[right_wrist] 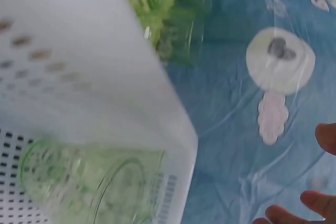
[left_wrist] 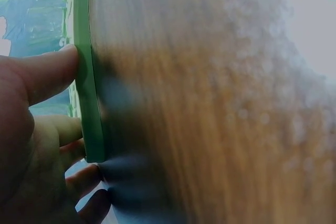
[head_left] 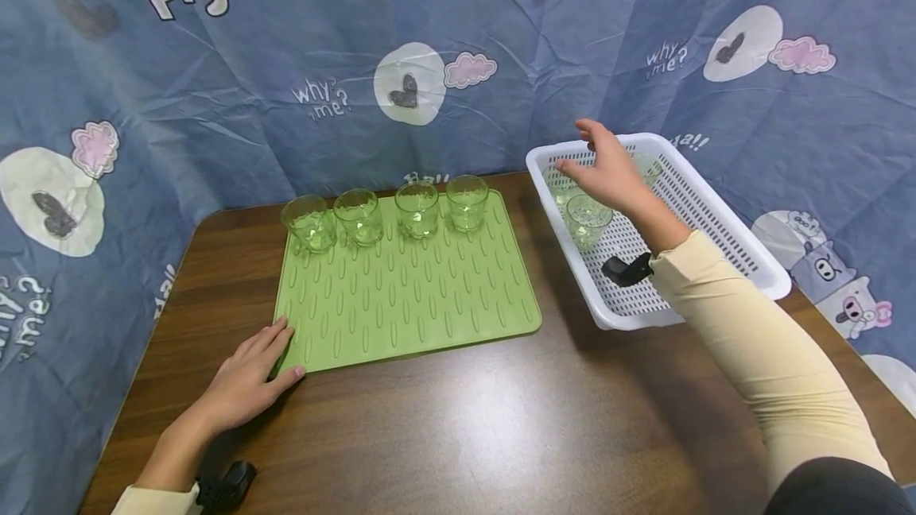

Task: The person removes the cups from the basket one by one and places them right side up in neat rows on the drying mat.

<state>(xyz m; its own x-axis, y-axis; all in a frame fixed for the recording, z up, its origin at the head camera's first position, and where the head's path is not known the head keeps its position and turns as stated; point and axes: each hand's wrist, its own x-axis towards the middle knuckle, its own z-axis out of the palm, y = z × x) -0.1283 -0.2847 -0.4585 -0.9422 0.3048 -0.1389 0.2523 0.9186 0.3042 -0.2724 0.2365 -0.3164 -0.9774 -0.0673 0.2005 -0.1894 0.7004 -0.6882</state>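
Note:
My right hand [head_left: 608,169] hovers over the white plastic basket [head_left: 595,304], thumb and fingers spread, holding nothing. Beneath and beside it are green-tinted clear glasses, including one glass [head_left: 588,221] near the basket's left wall; the hand partly hides the others. In the right wrist view, a glass [right_wrist: 89,182] sits inside the basket while the fingertips [right_wrist: 317,200] show apart from it. At the mat's near left corner, my left hand [head_left: 246,372] rests with its fingers on the edge of the green ridged mat [head_left: 408,300]. Its thumb touches the mat's edge [left_wrist: 89,103] in the left wrist view.
Several matching glasses, such as the leftmost glass [head_left: 311,225], stand in a row along the mat's far edge. A brown wooden table [head_left: 444,435] carries the mat and the basket. Behind it hangs a blue patterned cloth [head_left: 343,38].

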